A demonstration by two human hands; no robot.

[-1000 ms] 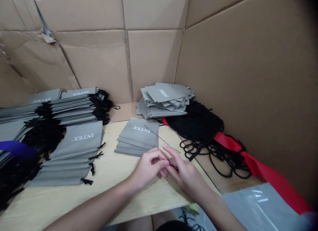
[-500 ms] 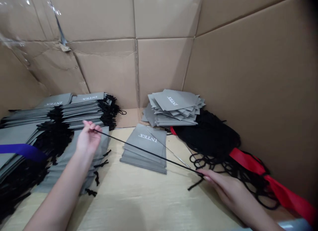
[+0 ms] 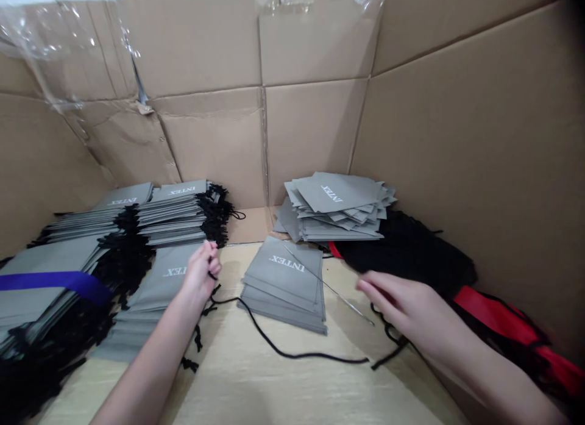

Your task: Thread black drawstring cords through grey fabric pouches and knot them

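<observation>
Closed fingers of my left hand (image 3: 204,271) hold one end of a black cord (image 3: 292,355), which droops in a curve over the table to the right. My right hand (image 3: 397,300) has its thumb and fingertips pressed together above the table's right side; what is between them, if anything, is too small to tell. Between the hands lie several fanned grey pouches (image 3: 287,263) printed INTEX. A thin metal needle-like rod (image 3: 345,302) rests across them, its tip near my right hand. Below that hand are more black cord ends.
Stacks of corded grey pouches (image 3: 171,214) stand at the left, one under a blue strap (image 3: 55,281). A loose pouch pile (image 3: 342,196) sits at the back, beside a black cord bundle (image 3: 411,248) with a red band (image 3: 498,315). Cardboard walls (image 3: 315,126) rise behind.
The cord, earlier taut between both hands, now hangs slack from my left hand, its right end on the table. My left hand appears further right and lower, my right hand higher. The view has shifted.
</observation>
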